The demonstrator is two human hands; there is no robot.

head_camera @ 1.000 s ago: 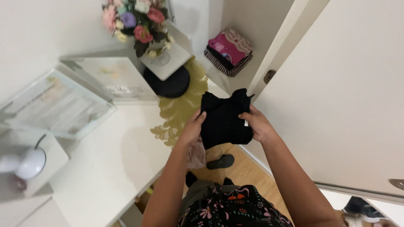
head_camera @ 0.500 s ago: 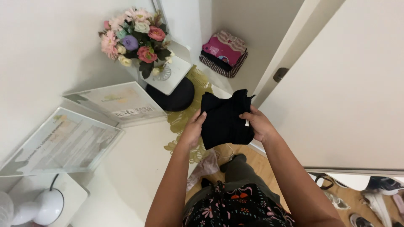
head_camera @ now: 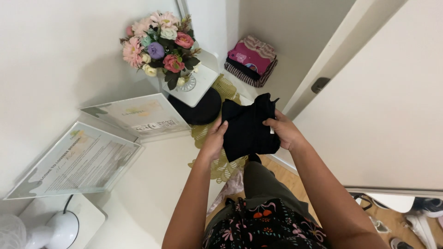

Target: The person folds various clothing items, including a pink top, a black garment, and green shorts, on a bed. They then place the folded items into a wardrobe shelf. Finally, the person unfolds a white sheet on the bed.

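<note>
black garment (head_camera: 247, 129) is gripped at both edges | left hand (head_camera: 214, 140) closed on it | right hand (head_camera: 284, 131) closed on it | held above gold doily (head_camera: 221, 168)

Both forearms are bare from above the elbow down to the wrist, with no sleeve, watch or bracelet showing, and the left hand (head_camera: 213, 140) and right hand (head_camera: 284, 132) wear no gloves and no rings that can be made out. Over the torso the person wears a black top (head_camera: 267, 226) printed with small flowers and leaves in pink, orange-red and pale tones, its hem gathered in soft folds. Below it come plain olive-green trousers (head_camera: 264, 182) of smooth cloth, seen from above along one leg.
</note>
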